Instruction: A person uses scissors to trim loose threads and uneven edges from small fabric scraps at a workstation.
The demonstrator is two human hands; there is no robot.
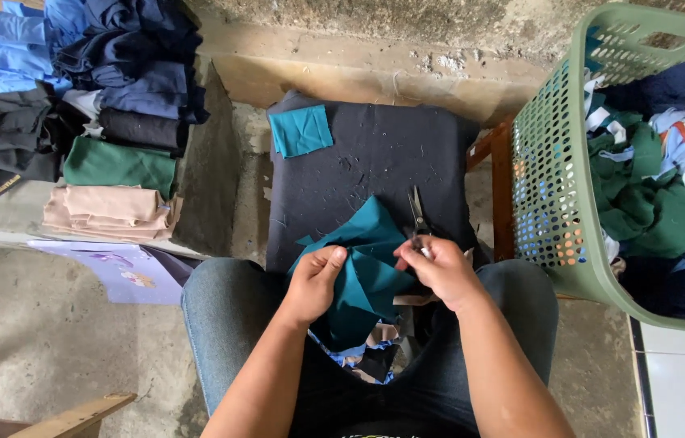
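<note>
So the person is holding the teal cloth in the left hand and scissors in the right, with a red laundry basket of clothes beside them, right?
Not quite: the laundry basket is green, not red, as the head view shows. The rest holds: the left hand grips the teal cloth, and the right hand holds the scissors, with clothes piled in the basket.

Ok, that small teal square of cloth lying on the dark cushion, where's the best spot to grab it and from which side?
Pinch the teal square at its lower right corner, coming in from the person's side with the left hand. It lies flat and alone on the dark cushion, and that corner juts out toward the middle, probably the easiest edge to lift.
</note>
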